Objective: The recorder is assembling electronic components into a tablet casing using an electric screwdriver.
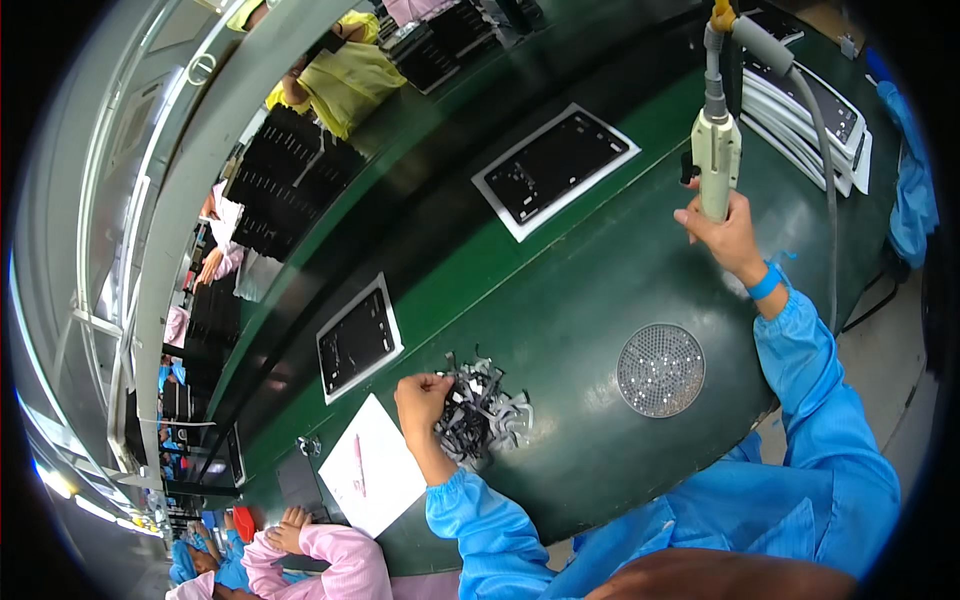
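Note:
My right hand (732, 232) is wrapped round the handle of a pale electric screwdriver (714, 155), which points away from me over the right part of the bench. A blue band circles that wrist. At the left edge of a heap of small black and grey strips (482, 412), my left hand (421, 402) has its thumb and fingertips pinched together. Whatever lies between them is too small to make out. A round perforated dish (660, 370) with small shiny pieces, apparently screws, sits between my two forearms.
Beyond the heap, a dark panel on a white backing (358, 338) lies on the green bench (580, 290); a similar panel (555, 165) is farther right. White-backed panels are stacked (800, 140) at far right, near a hanging grey cable (825, 150). A pen (359, 465) rests on white paper (385, 490). A pink-sleeved person (335, 555) sits at left.

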The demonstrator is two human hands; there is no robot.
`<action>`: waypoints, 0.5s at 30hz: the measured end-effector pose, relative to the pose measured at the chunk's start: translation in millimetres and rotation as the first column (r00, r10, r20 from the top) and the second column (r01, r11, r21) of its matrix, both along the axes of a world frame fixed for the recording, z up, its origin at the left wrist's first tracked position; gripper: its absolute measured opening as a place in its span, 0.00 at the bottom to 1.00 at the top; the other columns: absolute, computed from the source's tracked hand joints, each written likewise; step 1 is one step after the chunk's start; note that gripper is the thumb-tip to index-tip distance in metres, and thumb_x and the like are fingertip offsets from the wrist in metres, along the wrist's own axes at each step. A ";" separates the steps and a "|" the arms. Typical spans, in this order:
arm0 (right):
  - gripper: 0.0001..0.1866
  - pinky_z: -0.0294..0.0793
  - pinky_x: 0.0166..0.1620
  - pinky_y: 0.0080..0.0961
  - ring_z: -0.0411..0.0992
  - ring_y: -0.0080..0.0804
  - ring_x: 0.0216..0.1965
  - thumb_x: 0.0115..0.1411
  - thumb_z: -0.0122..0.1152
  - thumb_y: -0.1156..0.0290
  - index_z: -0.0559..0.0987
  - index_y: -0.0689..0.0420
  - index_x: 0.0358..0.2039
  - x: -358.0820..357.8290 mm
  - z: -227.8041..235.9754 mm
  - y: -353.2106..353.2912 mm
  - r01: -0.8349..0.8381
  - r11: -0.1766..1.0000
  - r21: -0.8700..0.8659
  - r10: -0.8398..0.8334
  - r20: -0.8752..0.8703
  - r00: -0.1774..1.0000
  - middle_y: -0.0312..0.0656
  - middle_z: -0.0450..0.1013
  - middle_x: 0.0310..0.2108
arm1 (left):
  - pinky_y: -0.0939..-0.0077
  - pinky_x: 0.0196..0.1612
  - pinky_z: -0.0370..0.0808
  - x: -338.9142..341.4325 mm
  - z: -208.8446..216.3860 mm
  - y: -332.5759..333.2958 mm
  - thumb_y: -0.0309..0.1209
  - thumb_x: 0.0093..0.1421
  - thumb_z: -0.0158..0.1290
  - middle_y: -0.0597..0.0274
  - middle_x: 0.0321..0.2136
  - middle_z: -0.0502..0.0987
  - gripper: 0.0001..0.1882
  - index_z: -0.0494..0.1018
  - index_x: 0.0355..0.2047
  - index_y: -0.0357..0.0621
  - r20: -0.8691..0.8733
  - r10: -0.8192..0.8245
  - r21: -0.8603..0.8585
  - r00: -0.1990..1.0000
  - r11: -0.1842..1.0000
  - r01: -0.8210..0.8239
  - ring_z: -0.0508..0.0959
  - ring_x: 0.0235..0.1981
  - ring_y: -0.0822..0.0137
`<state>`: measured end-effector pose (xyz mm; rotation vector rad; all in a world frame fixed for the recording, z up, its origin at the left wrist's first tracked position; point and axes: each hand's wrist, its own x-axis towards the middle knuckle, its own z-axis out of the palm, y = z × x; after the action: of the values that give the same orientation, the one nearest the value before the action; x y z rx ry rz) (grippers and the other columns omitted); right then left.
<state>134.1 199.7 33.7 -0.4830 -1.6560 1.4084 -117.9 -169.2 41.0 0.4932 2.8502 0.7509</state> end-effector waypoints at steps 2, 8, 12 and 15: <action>0.19 0.66 0.21 0.16 0.66 0.17 0.17 0.48 0.64 0.76 0.72 0.63 0.41 0.8 3.9 0.0 0.011 1.000 0.014 -0.011 -0.010 1.000 0.32 0.68 0.18 | 0.80 0.23 0.68 -1.8 2.8 0.0 0.28 0.46 0.62 0.62 0.16 0.76 0.09 0.77 0.22 0.33 -0.001 -0.015 0.007 1.000 1.000 0.015 0.71 0.19 0.77; 0.19 0.66 0.20 0.16 0.66 0.17 0.17 0.48 0.64 0.76 0.72 0.63 0.41 -10.4 2.4 3.5 0.003 1.000 0.023 -0.003 -0.029 1.000 0.32 0.68 0.18 | 0.83 0.21 0.65 -13.2 16.5 -13.6 0.24 0.49 0.58 0.66 0.16 0.75 0.05 0.76 0.24 0.32 0.034 -0.051 0.138 0.998 0.989 0.046 0.70 0.18 0.78; 0.19 0.67 0.21 0.16 0.66 0.17 0.17 0.48 0.64 0.76 0.72 0.64 0.42 -9.6 1.9 3.1 0.015 1.000 0.014 -0.014 -0.035 0.999 0.33 0.68 0.18 | 0.86 0.22 0.65 -9.2 30.0 -18.3 0.23 0.52 0.55 0.67 0.20 0.76 0.04 0.76 0.29 0.34 0.132 -0.148 0.420 0.980 0.904 0.080 0.71 0.20 0.79; 0.19 0.67 0.21 0.16 0.67 0.18 0.17 0.48 0.64 0.76 0.72 0.64 0.42 -4.2 1.8 1.4 0.016 1.000 0.016 -0.015 -0.032 0.999 0.33 0.69 0.18 | 0.86 0.22 0.65 -0.3 36.6 -20.6 0.26 0.54 0.55 0.64 0.23 0.77 0.06 0.76 0.30 0.35 0.164 -0.175 0.510 0.971 0.858 0.068 0.71 0.20 0.78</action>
<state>129.9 201.2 35.5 -0.4603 -1.6338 1.3832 -118.2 -189.8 77.6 0.6112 2.3869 1.4372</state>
